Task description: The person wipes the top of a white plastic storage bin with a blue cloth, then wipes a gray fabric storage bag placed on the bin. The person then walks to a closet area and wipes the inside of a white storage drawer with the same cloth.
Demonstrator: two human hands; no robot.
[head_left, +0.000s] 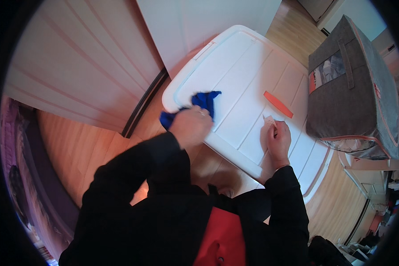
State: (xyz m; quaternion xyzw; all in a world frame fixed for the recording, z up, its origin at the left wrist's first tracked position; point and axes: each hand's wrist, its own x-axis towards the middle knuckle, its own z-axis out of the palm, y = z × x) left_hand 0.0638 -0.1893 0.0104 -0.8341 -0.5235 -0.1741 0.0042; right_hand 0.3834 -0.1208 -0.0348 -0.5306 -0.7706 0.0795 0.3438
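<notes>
A bright blue cloth (205, 99) is bunched under my left hand (191, 127), which presses it against the left front corner of a large white storage box lid (239, 66). Part of the cloth hangs past the lid's edge. Over the right half of the lid, my right hand (279, 142) is closed in a pinch on a small pale piece (269, 120), thin like paper; its exact kind is unclear. Just beyond that hand, an orange strip (278, 104) lies along the lid's ribs.
A grey fabric storage bag (341, 97) with a clear window and orange piping stands right of the lid. White panels (88, 62) rise at the left and back. Purple fabric (26, 177) lines the far left. Wooden flooring (75, 155) surrounds the box.
</notes>
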